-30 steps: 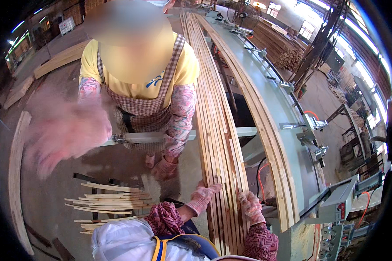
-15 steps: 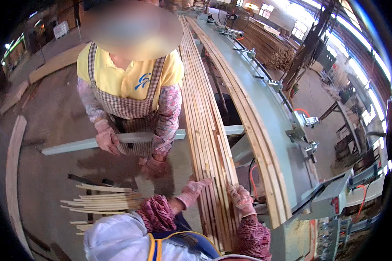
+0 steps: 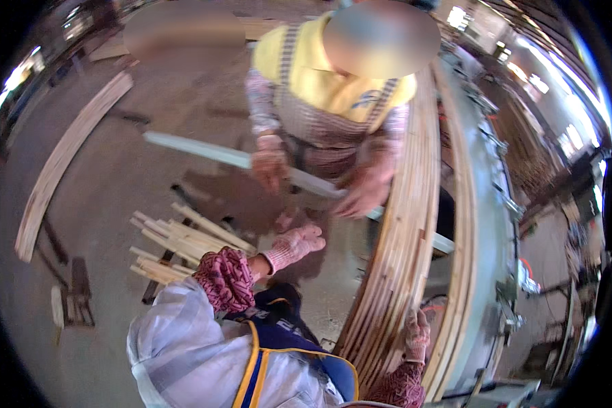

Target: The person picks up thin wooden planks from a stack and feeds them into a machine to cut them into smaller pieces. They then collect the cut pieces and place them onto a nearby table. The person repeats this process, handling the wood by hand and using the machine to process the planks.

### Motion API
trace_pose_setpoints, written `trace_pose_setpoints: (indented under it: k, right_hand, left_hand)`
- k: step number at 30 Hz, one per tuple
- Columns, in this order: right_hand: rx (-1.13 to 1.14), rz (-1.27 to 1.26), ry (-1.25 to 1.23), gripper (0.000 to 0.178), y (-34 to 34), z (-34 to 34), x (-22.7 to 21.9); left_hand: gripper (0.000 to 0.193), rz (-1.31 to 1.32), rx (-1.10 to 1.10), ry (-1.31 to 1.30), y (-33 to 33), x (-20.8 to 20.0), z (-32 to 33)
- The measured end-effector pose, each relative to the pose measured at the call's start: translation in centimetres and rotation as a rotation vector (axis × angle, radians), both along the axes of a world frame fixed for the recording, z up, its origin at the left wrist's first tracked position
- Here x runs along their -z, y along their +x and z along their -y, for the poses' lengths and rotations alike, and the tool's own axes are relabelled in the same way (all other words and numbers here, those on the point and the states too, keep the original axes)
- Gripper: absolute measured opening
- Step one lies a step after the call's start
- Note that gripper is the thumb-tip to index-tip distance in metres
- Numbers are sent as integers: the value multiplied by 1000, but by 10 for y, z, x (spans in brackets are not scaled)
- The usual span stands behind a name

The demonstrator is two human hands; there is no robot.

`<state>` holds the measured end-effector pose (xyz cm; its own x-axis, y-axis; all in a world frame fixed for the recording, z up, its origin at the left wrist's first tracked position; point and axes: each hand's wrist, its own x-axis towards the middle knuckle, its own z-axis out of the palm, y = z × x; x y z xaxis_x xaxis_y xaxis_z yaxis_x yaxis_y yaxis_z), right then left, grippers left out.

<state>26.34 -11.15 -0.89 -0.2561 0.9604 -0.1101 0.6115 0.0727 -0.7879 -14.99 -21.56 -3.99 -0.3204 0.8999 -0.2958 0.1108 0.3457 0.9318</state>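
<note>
Right grip point(image 3: 417, 336) touches wooden strips point(image 3: 406, 224); left grip point(image 3: 295, 246) hovers apart.

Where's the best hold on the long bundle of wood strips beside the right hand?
Probably by both long edges, level with the right hand at the right edge: bring the left hand in from the left, opposite it. The bundle is long and its narrow strips lie side by side, so pressing inward across it should keep them together.
</note>
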Motion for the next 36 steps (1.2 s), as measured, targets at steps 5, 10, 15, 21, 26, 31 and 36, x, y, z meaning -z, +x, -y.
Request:
trace_pose_setpoints:
  k: [5,10,15,21,26,31,36]
  right_hand:
    - [60,-34,-100,52,-23,-49,4]
    - [65,68,-15,50,8,-79,26]
    - [180,191,23,53,-1,-40,-11]
    - [159,91,112,46,24,5,-12]
    - [367,135,7,50,23,48,-19]
    - [526,-177,416,47,47,45,-75]
    - [635,-591,431,55,72,70,-111]
  left_hand:
    - [66,46,2,-123,-12,42,-2]
    - [52,-229,84,-94,29,39,-30]
    - [49,-117,220,-131,32,99,-45]
    - [42,28,284,-52,37,71,-46]
    - [53,-171,499,154,57,37,-40]
    - [54,-99,148,131,18,84,16]
    - [43,1702,-347,-77,8,114,12]
